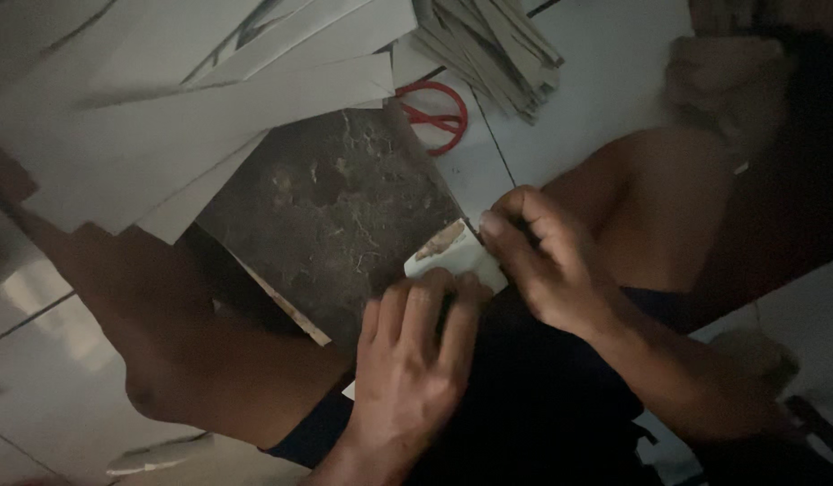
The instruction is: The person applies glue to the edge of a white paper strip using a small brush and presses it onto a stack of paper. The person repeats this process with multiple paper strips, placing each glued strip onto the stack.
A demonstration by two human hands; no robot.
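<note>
a: what does each hand hold here?

b: my left hand [414,346] lies flat, fingers together and nearly straight, pressing down on a small pale paper piece [452,255] at the near corner of the dark board [331,211]. it grips nothing; it only pins. my right hand [542,261] is curled, thumb and forefinger pinched on the right edge of the same paper piece.

a: where does the paper piece sit?

b: on the board's near right corner, between my two hands, partly over my lap. a brown patch shows on its upper face. the board rests across my legs, above the white tiled floor [605,63].

a: what lies around it?

b: long pale paper strips [191,99] fan over the board's far edge. red scissors [434,112] lie on the floor just past the board, handles toward me. a stack of folded pieces [493,45] sits beyond the scissors, touching nothing of mine.

a: how is this step done well, in your judgement?

b: i judge that the flat hand should keep even pressure close to the pinched edge, so the paper cannot slide. the pinch should work slowly along the edge, low to the board. the light is dim, so i cannot tell whether the edge is being folded or peeled.
</note>
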